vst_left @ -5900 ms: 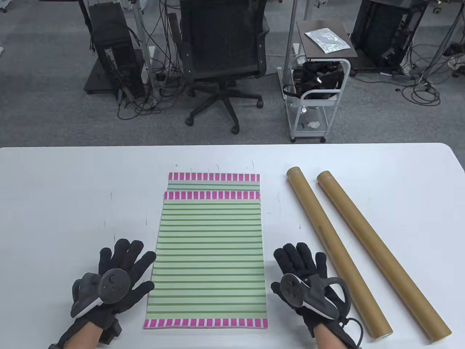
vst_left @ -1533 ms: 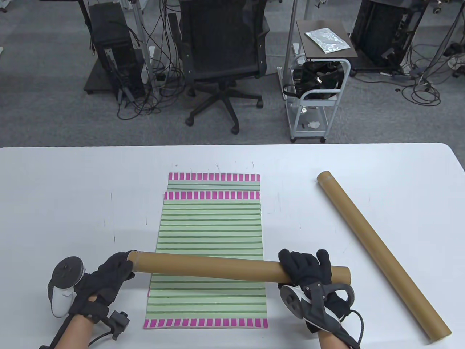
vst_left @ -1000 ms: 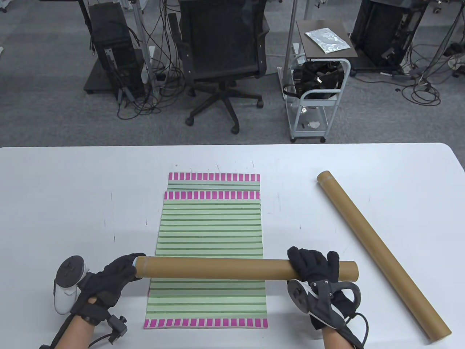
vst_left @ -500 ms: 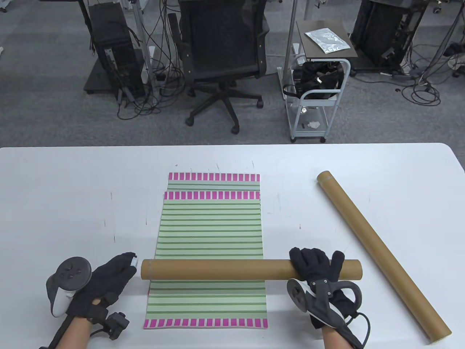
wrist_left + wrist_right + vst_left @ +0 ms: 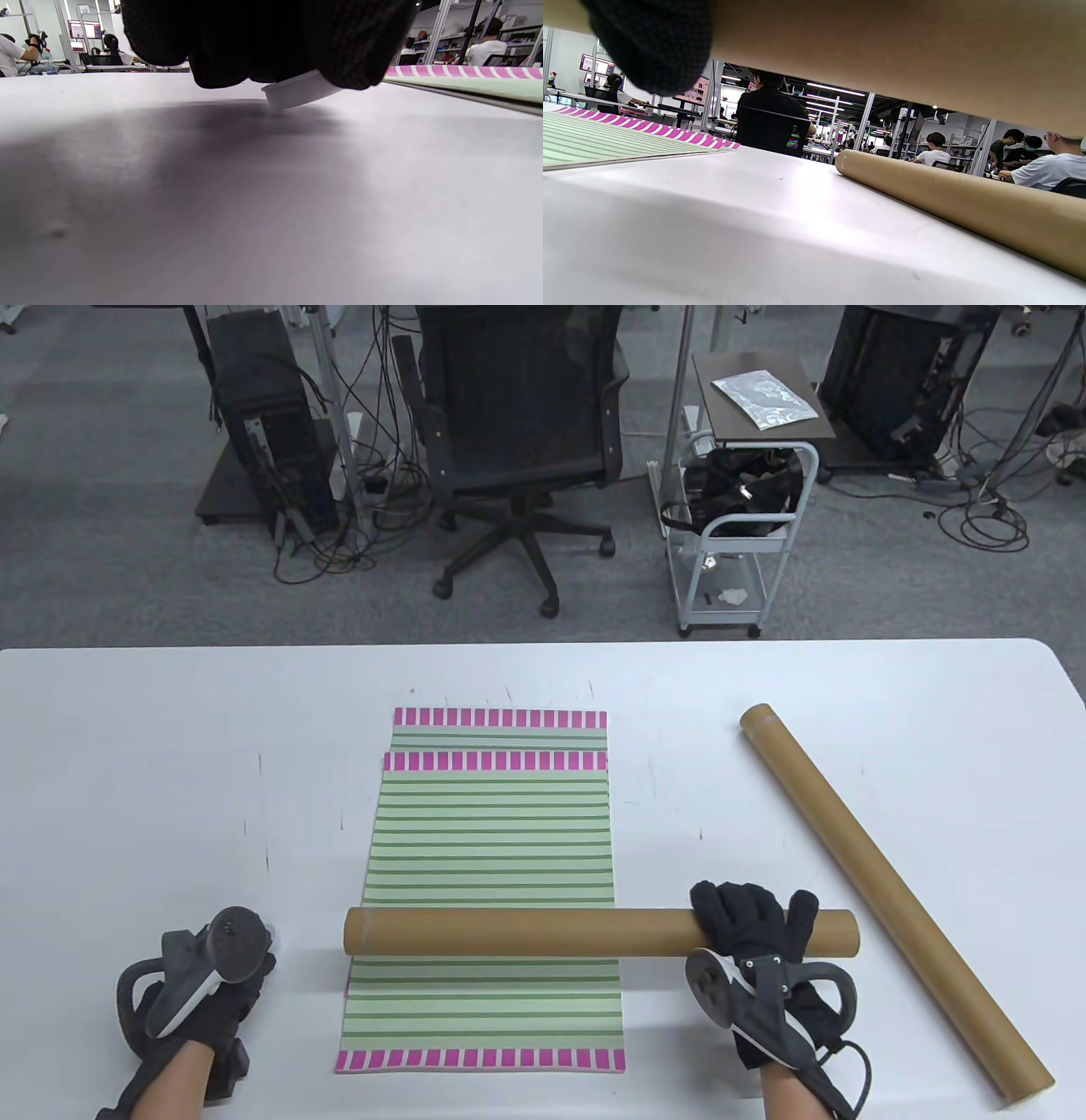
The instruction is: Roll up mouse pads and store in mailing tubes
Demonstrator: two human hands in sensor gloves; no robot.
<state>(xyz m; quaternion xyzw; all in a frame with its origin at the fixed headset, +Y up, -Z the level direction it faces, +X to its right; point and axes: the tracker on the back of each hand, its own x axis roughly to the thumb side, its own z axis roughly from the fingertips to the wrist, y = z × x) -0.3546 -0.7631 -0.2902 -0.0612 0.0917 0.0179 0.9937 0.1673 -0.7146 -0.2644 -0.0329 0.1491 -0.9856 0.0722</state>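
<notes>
Two green-striped mouse pads with pink ends lie stacked mid-table, the top one [image 5: 492, 840] over the lower one [image 5: 501, 727]. My right hand [image 5: 751, 920] grips a brown mailing tube [image 5: 517, 931] near its right end and holds it level across the top pad. The tube fills the top of the right wrist view [image 5: 882, 51]. Its left end is open. My left hand [image 5: 225, 1010] is low over the table left of the pads. In the left wrist view its fingers [image 5: 263, 42] hold a white end cap [image 5: 301, 89] just above the table.
A second mailing tube [image 5: 891, 891] lies diagonally on the right of the table and also shows in the right wrist view [image 5: 967, 199]. Beyond the table's far edge stand an office chair [image 5: 517, 432] and a small cart [image 5: 738, 500].
My left hand has pulled the white cap off the tube's left end and moved down and left to the table. My right hand has shifted the tube a little to the right.
</notes>
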